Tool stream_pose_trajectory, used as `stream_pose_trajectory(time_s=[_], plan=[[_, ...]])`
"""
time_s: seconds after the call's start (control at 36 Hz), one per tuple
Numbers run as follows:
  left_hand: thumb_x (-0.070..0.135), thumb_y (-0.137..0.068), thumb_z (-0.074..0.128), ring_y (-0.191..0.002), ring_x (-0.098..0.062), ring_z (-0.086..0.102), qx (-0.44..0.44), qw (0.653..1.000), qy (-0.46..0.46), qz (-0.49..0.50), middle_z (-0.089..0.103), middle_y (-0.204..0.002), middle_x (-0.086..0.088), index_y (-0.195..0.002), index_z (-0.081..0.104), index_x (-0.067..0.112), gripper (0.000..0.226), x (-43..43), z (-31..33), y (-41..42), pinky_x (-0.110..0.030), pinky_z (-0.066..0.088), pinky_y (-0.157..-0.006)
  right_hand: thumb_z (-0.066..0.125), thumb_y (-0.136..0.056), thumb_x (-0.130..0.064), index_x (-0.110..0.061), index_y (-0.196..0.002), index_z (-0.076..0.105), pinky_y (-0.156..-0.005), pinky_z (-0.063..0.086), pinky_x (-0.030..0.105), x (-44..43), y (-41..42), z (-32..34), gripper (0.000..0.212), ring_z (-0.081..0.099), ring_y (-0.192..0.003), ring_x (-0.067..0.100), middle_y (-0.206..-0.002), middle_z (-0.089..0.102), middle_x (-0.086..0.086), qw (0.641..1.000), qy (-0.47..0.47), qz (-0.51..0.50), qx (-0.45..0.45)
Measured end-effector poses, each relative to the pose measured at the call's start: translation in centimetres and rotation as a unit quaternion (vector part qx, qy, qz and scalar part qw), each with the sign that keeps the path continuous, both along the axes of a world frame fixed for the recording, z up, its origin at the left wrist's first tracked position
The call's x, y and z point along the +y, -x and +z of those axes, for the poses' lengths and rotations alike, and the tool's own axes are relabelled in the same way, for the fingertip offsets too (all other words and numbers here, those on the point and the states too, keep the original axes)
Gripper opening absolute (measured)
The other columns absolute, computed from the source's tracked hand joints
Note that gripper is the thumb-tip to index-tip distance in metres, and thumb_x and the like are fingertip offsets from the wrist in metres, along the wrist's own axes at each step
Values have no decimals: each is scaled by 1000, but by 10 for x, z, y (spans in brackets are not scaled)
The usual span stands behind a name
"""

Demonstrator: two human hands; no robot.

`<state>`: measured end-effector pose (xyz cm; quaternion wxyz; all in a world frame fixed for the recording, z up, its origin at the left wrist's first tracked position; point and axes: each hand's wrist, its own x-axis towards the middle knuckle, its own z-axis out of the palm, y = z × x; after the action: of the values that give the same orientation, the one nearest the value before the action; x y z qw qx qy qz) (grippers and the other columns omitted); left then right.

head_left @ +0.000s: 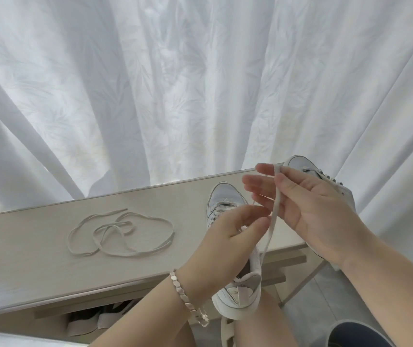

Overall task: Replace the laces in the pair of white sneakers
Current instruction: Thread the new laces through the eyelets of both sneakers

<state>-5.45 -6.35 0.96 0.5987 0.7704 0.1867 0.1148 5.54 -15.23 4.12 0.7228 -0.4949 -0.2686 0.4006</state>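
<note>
Bright, soft daylight glows through the sheer curtain, shadows faint, edges bowed by the wide lens.

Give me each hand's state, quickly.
Left hand: fingertips at the lace, pinch cannot be told.
Right hand: holds the lace.

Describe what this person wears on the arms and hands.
No sleeves show on either arm. The wrist of the left hand carries a bracelet of flat, pale metallic links. The right hand shows no ring, watch or glove.
</note>
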Motion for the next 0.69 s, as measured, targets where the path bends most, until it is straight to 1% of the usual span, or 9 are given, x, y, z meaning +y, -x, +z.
stream_pose_trajectory(time_s=[0.08, 0.17, 0.25, 0.33, 0.42, 0.47, 0.53, 0.58, 0.69], plan=[[34, -88, 56, -90, 1, 63, 20, 998, 34, -45, 72, -87, 13, -113, 61, 23, 28, -2, 6, 1, -19, 44, -86, 40, -94, -15, -6, -107, 59, -87, 54, 26, 7, -2, 1, 25, 68, -99, 18, -99, 72, 10, 998, -17, -27, 45], [17, -94, 54, -57, 2, 52, 24, 996, 57, -59, 65, -66, 11, -92, 67, 21, 14, -1, 10, 3, -12, 40, -58, 38, -98, -15, -8, -105, 59, -87, 54, 28, 11, -7, 2, 23, 67, -99, 17, -101, 72, 8, 995, -21, -62, 74], [17, -93, 54, -52, -3, 47, 17, 994, 107, -33, 64, -63, 7, -80, 70, 17, 21, 4, 14, 4, -12, 35, -48, 40, -98, -25, -8, -108, 59, -86, 55, 32, 10, -10, -4, 27, 67, -101, 17, -103, 72, 7, 996, 48, -54, 45], [16, -93, 54, -50, -5, 50, -27, 979, 194, 61, 66, -63, 1, -81, 70, 8, 22, 13, 21, 0, -13, 37, -45, 42, -94, -35, -8, -103, 65, -84, 52, 34, 5, -5, -12, 36, 69, -91, 19, -94, 73, 8, 988, 155, 5, -20], [15, -93, 52, -52, -4, 56, -63, 956, 254, 129, 68, -67, -2, -84, 68, 6, 21, 23, 26, -4, -14, 44, -47, 46, -84, -42, -9, -99, 71, -78, 54, 27, -5, 1, -16, 44, 68, -83, 16, -89, 74, 8, 976, 173, 83, -101], [17, -93, 52, -54, -4, 58, -81, 951, 263, 139, 69, -69, -2, -84, 68, 6, 21, 28, 27, -5, -14, 47, -50, 57, -83, -32, -14, -91, 74, -71, 51, 18, -9, 3, -17, 26, 65, -77, 10, -83, 74, 4, 958, 193, 113, -181], [18, -93, 52, -54, -3, 58, -94, 945, 276, 146, 70, -69, -2, -85, 67, 6, 22, 32, 27, -7, -14, 49, -52, 66, -83, -13, -19, -86, 75, -78, 52, 18, -11, 3, -21, 11, 67, -80, 12, -83, 74, 0, 940, 218, 137, -225], [17, -94, 51, -54, -4, 59, -100, 940, 290, 149, 70, -69, -3, -85, 67, 4, 22, 33, 27, -9, -15, 52, -55, 67, -83, -11, -18, -87, 74, -80, 53, 25, -11, 4, -25, 12, 66, -78, 14, -85, 74, 2, 931, 234, 166, -224], [15, -94, 51, -55, -5, 60, -103, 937, 301, 142, 70, -70, -4, -86, 67, 3, 21, 32, 28, -12, -17, 54, -58, 63, -79, -35, -10, -89, 71, -51, 37, 13, -8, 10, -23, 28, 41, -52, 7, -64, 56, -2, 934, 243, 173, -195]])
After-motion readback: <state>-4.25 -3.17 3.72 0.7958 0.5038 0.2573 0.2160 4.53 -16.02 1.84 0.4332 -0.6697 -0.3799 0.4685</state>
